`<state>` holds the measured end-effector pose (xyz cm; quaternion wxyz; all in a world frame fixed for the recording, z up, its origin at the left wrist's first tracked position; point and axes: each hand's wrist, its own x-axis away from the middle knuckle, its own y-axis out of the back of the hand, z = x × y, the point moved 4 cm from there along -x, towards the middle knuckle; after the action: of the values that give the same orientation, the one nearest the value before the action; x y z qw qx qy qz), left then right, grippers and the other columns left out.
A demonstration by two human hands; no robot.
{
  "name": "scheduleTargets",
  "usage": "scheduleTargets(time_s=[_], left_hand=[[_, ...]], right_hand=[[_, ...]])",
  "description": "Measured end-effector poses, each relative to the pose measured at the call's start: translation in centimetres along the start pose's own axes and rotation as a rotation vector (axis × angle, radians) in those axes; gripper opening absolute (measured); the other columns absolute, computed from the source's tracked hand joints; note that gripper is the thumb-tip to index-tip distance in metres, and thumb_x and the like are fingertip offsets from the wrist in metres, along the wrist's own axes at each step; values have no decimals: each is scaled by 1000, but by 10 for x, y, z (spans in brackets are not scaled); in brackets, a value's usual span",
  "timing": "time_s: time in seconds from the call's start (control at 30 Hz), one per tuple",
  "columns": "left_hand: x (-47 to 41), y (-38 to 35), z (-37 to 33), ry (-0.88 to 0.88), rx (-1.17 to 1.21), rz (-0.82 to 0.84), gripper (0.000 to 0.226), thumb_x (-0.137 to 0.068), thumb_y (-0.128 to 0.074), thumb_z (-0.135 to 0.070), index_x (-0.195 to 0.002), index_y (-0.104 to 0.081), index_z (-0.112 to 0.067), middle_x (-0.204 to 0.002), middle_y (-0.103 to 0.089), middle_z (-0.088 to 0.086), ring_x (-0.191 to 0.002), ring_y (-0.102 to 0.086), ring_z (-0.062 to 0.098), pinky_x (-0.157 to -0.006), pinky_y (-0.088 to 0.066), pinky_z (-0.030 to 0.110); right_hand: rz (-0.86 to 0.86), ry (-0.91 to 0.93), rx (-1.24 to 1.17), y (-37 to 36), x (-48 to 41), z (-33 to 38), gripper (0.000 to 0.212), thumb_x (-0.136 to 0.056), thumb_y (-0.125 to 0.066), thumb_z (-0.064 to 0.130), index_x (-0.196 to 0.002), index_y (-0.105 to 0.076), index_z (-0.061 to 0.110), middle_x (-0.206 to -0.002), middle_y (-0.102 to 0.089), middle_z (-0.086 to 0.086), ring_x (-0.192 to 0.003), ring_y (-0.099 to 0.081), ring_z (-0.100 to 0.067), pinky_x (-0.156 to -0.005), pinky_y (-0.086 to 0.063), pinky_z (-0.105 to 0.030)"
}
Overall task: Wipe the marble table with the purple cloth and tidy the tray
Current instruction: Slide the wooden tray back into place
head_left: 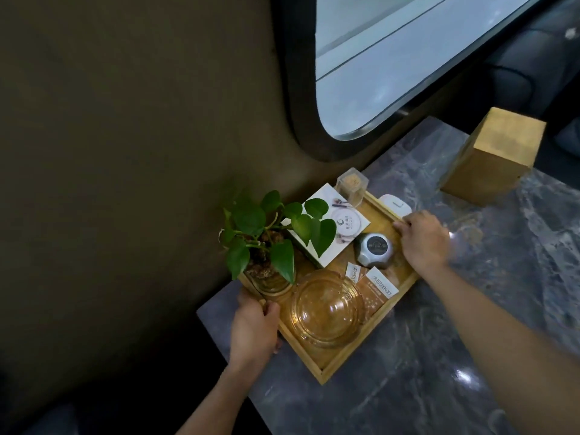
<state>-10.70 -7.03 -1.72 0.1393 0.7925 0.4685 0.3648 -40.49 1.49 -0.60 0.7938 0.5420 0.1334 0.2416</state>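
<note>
Both hands are gripping the wooden tray (351, 356), which is sitting at the wall-side corner of the grey marble desk (439, 356). The left hand (254, 329) is closing around the tray's near-left rim, thumb lying over the top edge just beside the plant, fingers curling underneath. The right hand (423, 238) is clamping the far-right rim, fingertips pressing down on the edge next to a small white object (396, 205) that is lying just outside the tray.

Inside the tray, a leafy green plant (270, 233) is standing in a glass pot at the left corner, its leaves spreading over a white box (329, 237) lying flat toward the back. A clear container of toothpicks (352, 186) is standing upright at the far corner. A round silver gadget (374, 249) is resting near the right hand, and two brown sachets (375, 288) are lying in front of it. A clear glass ashtray (326, 309) is occupying the near part of the tray, touching the sachets.

A wooden box (492, 158) is standing well apart from the tray, farther along the desk beneath the rounded window (392, 58). The purple cloth is not showing in this view
</note>
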Motion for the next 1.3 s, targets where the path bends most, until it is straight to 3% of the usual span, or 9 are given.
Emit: scheduleTargets(time_s=[0.27, 0.4, 0.63, 0.9, 1.07, 1.3], left_hand=[[36, 34, 40, 26, 102, -53, 21, -90, -52, -24, -95, -40, -8, -59, -67, 14, -42, -65, 28, -44, -56, 40], [38, 39, 59, 60, 114, -76, 24, -90, -50, -21, -104, -39, -6, -67, -67, 15, -39, -63, 25, -36, -51, 32], [35, 45, 74, 51, 61, -89, 30, -91, -50, -21, -115, -38, -6, -70, -66, 9, -41, -61, 19, -34, -47, 25], [30, 43, 80, 36, 13, -117, 38, -91, -47, -28, -124, -36, -13, -78, -68, 11, -60, -68, 31, -58, -58, 48], [25, 47, 78, 13, -49, -152, 34, -92, -46, -26, -123, -38, -14, -74, -66, 8, -59, -66, 29, -59, -58, 49], [17, 53, 72, -9, -94, -167, 33, -92, -45, -23, -123, -40, -12, -70, -62, 2, -57, -65, 27, -61, -58, 48]], right_hand=[[37, 80, 2, -20, 39, 34, 29, -93, -48, 25, -97, -63, 1, -106, -60, -19, -105, -53, -37, -91, -39, -50], [61, 92, -17, -28, 53, 39, 27, -93, -47, 26, -94, -63, 4, -105, -60, -17, -103, -54, -35, -96, -40, -54], [104, 83, -23, -35, 67, 47, 26, -94, -47, 24, -96, -60, 2, -106, -57, -18, -104, -53, -38, -96, -40, -53], [66, 67, -28, -39, 67, 46, 26, -93, -48, 23, -94, -62, 0, -103, -57, -20, -98, -55, -37, -88, -44, -49], [55, 37, -86, -43, 67, 45, 27, -93, -50, 23, -91, -62, -1, -102, -58, -20, -95, -55, -36, -81, -45, -44], [43, 11, -97, -45, 68, 44, 30, -92, -51, 23, -91, -63, -4, -105, -59, -22, -99, -54, -39, -86, -46, -48]])
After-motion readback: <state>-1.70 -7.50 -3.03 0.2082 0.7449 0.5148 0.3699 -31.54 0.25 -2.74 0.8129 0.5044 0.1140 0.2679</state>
